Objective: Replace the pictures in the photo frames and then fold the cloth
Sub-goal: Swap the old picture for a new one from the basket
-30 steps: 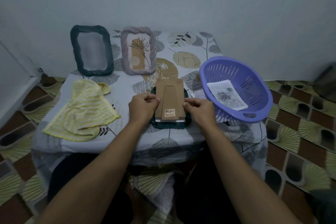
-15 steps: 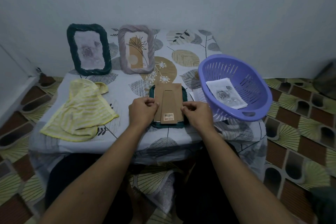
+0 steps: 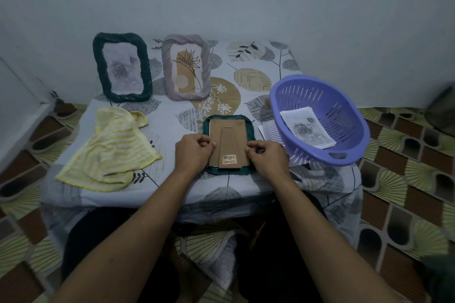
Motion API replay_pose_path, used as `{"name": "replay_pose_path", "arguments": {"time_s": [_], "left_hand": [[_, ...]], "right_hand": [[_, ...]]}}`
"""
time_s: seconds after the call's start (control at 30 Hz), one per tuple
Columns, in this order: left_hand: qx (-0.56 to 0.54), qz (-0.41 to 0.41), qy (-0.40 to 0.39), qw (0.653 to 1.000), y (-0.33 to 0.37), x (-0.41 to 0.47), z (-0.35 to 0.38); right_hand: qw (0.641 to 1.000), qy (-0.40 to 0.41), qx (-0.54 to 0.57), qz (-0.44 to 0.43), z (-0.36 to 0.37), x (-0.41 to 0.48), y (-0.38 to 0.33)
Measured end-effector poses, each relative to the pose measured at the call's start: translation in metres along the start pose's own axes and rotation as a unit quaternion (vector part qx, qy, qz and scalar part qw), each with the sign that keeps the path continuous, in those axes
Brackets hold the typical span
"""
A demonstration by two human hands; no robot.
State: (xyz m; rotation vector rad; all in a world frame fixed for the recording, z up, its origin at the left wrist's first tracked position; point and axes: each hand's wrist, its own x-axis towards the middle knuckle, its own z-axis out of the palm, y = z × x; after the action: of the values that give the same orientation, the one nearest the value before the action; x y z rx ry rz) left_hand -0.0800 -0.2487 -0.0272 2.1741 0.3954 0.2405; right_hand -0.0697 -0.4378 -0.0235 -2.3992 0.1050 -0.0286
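Pinching edges of brown backing board (image 3: 227, 130), left hand (image 3: 194, 151) and right hand (image 3: 268, 157), barcode sticker (image 3: 229, 158) at near end, print unreadable.

the left forearm (image 3: 138, 224) and the right forearm (image 3: 320, 224) are stretched up from the lower corners of the view and drawn in toward the centre. the left hand (image 3: 194, 152) is held knuckles up, its curled fingers pinched on the left edge of the backing board (image 3: 227, 140). the right hand (image 3: 268, 157) is set opposite, thumb and curled fingers pinched on the right edge. the two hands are kept apart.
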Motion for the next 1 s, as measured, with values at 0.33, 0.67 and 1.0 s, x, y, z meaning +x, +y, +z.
{"name": "replay_pose_path", "arguments": {"time_s": [0.33,0.67,1.0], "left_hand": [[0.022,-0.014,-0.017,1.0,0.002,0.002,-0.001],[0.144,-0.058,-0.061,0.986,0.01,0.017,0.002],[0.132,-0.066,-0.063,0.987,0.01,0.021,0.007]], "right_hand": [[1.0,-0.025,0.008,0.016,-0.001,0.0,-0.006],[0.995,-0.076,-0.066,0.023,0.0,0.006,-0.013],[0.995,-0.082,-0.059,0.015,0.001,0.007,-0.008]]}}
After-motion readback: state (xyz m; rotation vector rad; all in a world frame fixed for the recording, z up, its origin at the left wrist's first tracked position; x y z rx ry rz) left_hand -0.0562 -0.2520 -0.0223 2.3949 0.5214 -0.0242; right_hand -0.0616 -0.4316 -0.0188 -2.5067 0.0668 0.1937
